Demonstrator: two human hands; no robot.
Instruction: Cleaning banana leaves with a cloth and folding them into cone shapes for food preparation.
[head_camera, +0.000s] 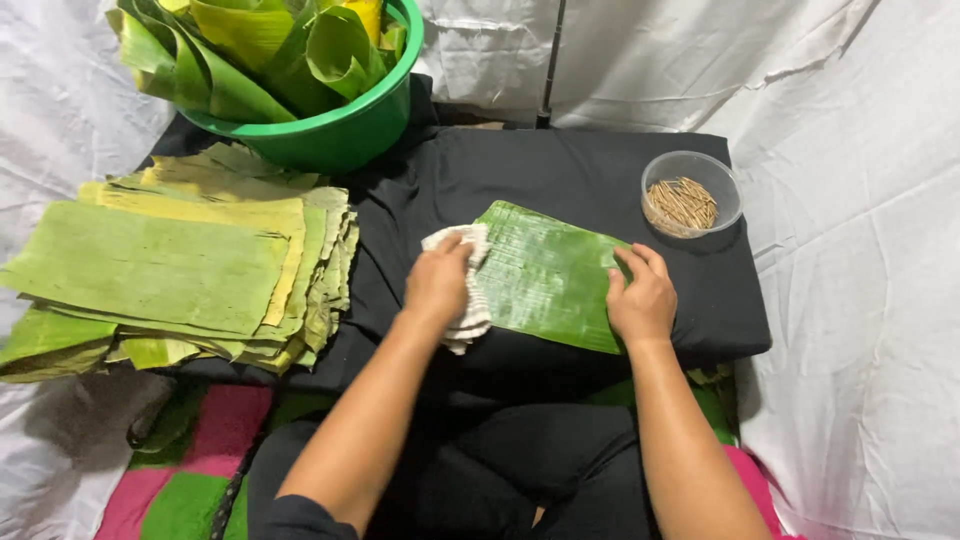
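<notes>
A glossy green banana leaf piece (545, 275) lies flat on the black cloth-covered board (580, 170) in front of me. My left hand (437, 283) grips a crumpled white cloth (470, 250) and presses it on the leaf's left edge. My right hand (640, 295) rests flat on the leaf's right edge, fingers spread, holding it down.
A thick stack of cut banana leaves (170, 270) lies to the left. A green tub (340, 125) with rolled leaves stands at the back left. A clear round container of thin sticks (690, 195) sits at the back right. White sheeting surrounds everything.
</notes>
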